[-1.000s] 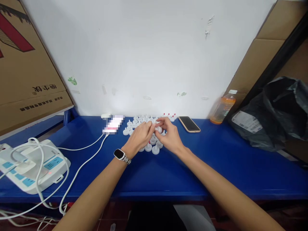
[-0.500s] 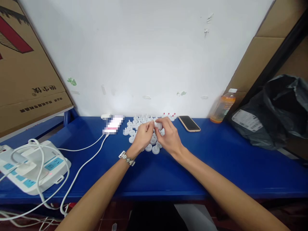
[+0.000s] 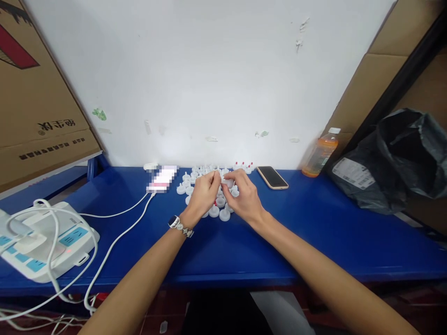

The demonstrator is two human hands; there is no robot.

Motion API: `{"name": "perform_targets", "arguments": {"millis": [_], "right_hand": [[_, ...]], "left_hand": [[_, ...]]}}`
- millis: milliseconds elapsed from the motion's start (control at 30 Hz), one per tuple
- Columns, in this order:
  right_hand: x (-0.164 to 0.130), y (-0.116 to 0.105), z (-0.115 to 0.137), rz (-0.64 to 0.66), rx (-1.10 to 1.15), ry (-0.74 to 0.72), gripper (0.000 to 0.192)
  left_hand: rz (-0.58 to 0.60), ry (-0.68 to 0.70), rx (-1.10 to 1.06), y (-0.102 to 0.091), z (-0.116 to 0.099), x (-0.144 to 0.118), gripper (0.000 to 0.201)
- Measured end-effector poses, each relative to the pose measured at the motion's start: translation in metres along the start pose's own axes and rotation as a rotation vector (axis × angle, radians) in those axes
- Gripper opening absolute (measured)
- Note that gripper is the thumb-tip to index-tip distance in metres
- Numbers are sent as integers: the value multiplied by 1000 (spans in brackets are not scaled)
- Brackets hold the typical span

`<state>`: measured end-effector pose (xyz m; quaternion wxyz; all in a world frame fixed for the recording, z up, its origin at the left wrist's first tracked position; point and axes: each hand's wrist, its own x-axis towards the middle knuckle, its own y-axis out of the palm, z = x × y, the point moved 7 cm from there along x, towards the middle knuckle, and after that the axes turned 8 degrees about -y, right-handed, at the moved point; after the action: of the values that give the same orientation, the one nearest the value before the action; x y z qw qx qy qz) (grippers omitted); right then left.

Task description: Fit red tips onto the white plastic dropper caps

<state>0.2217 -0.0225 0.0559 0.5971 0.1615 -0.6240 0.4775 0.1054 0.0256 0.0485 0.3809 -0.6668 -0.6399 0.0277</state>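
Between the fingertips of my right hand (image 3: pixel 246 197) is a white nozzle cap (image 3: pixel 228 183), held a little above the pile. My left hand (image 3: pixel 203 193) is closed in a pinch right beside that cap; what its fingertips hold is hidden. Under and around both hands lie many loose white nozzle caps (image 3: pixel 224 214), round at the base with a thin spout. A spot of red shows just below my left fingers. Behind my right hand stand several white caps with red tips (image 3: pixel 248 168).
A dark-screened phone (image 3: pixel 273 177) lies right of the caps, with an orange drink bottle (image 3: pixel 321 152) and black plastic bag (image 3: pixel 370 163) farther right. To the left are a charging phone (image 3: pixel 163 178) and a white power strip (image 3: pixel 52 242) with looping cables. The blue table (image 3: pixel 314 232) meets a white wall.
The view has shifted slightly. My hands stay together at the white cap, the left fingers turned a little. A red spot now shows beneath my left hand.
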Motion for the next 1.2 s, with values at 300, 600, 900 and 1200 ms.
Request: {"name": "perform_targets", "arguments": {"millis": [300,600,900,1200], "right_hand": [[-7,3,-18,80,194,198,39],[-3,-18,-22,-55,-50,87,22],[-17,-34,-82,-69,62,447,15],[-42,-35,-98,301,-52,627,6]], "left_hand": [[167,364,350,-3,-20,-14,23],[-96,-75,-229,-24,16,8,38],[208,96,380,-21,34,4,28],[263,145,287,-2,27,2,33]]}}
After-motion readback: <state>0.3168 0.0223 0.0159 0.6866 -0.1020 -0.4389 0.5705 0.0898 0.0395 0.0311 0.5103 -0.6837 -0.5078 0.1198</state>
